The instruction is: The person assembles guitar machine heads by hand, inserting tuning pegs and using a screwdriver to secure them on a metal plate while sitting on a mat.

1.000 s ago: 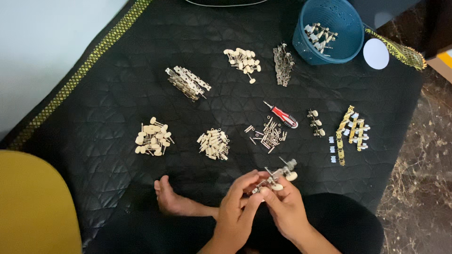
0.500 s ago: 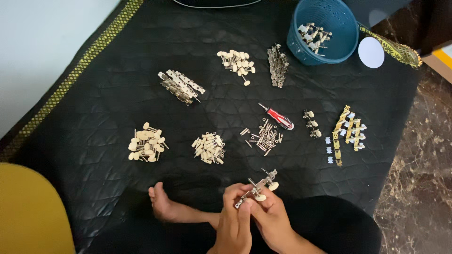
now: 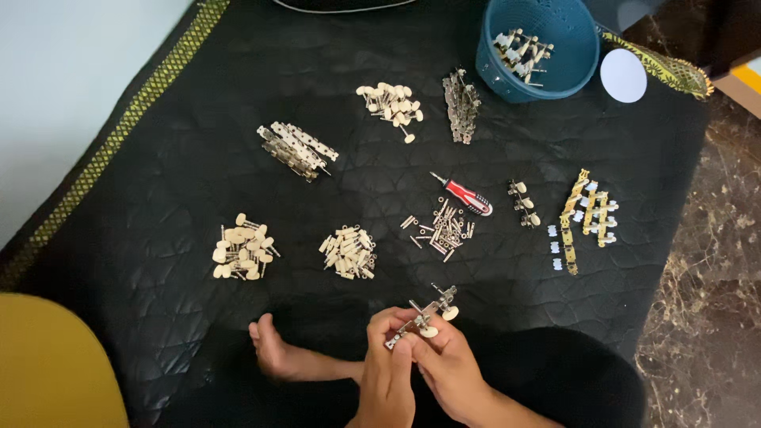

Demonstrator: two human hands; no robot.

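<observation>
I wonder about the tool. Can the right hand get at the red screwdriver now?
Probably not at once: the right hand, with the left hand, grips a metal strip with pegs. The path to the red screwdriver crosses only small loose pins.

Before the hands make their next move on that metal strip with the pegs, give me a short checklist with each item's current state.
1. Metal strip held by both hands: ok; left hand and right hand pinch it.
2. Strip clear of the mat: ok, lifted.
3. Screwdriver free: ok, lying by the small pins.
4. Cream pegs in front of the hands: ok.
5. Pegs on strip fully seated: cannot tell.
</observation>
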